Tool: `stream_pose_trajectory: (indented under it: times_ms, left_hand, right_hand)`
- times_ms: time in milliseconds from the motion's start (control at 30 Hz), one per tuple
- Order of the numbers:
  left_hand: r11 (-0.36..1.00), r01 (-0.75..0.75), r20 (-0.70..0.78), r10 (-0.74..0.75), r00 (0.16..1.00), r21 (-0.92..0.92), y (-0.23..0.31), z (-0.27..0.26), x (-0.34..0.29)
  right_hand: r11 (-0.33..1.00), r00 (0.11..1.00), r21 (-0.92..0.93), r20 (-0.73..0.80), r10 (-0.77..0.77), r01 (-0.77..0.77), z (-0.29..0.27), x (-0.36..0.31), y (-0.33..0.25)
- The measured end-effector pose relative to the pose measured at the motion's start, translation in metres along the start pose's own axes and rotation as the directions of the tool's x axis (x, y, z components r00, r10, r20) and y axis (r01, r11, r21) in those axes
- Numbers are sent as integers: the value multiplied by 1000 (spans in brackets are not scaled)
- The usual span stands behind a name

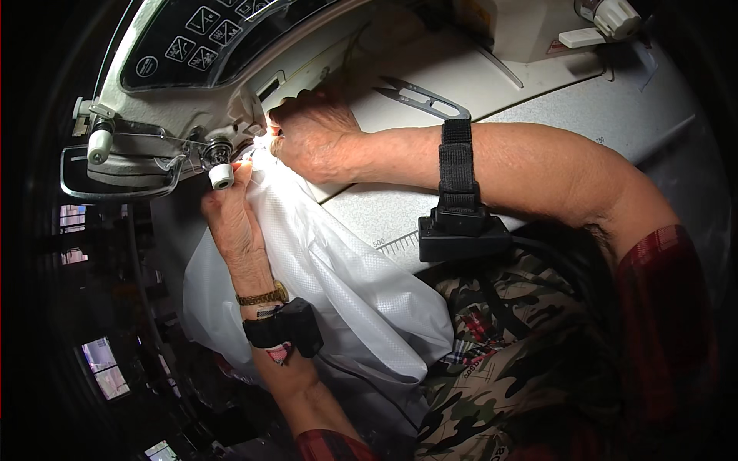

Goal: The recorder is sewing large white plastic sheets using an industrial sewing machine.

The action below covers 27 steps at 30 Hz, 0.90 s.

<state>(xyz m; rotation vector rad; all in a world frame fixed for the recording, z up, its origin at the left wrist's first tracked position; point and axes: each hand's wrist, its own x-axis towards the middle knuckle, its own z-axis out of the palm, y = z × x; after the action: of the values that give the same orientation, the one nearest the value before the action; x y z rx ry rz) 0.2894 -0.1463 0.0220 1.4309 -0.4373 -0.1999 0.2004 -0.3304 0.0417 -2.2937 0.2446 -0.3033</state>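
A sheet of thin white fabric (pixel 323 253) with a fine grid texture hangs in folds from beneath the sewing machine (pixel 165 107) down over the table's front edge to my lap. My left hand (pixel 233 223) grips its upper left edge beside the machine's tension knob, thumb and finger pressed together. On the other side of the bunched top of the cloth, my right hand (pixel 319 138) is closed, its fingertips on the fabric close to the brightly lit needle area. The needle and presser foot are mostly hidden by glare and the hands.
Thread snips (pixel 423 100) lie on the machine bed beyond my right forearm. A thin metal bar (pixel 500 67) and a white handwheel knob (pixel 617 17) are at the far right. The grey tabletop (pixel 377 219) carries a printed ruler. A wire guard (pixel 115 196) juts out at left.
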Motion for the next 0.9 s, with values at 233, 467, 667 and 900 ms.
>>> stream_pose_trajectory:
  times_ms: [233, 467, 667, 900]
  left_hand:
    - [1000, -23, -19, 23, 1000, -5, 0, 0, 3]
    - [996, -11, -36, 14, 999, 86, 2, 5, 1]
    - [994, -5, -48, 11, 999, 106, 5, 13, -2]
    - [995, 35, -69, -28, 997, 95, 6, 14, -2]
  right_hand:
    - [1000, 1000, -28, -16, -1, 0, 3, 2, 1]
    - [999, 999, -37, -44, 11, -13, 11, 6, 3]
    - [997, 999, -70, -42, -20, 17, 9, 6, 3]
    - [1000, 1000, 4, -29, 7, -7, 9, 7, 3]
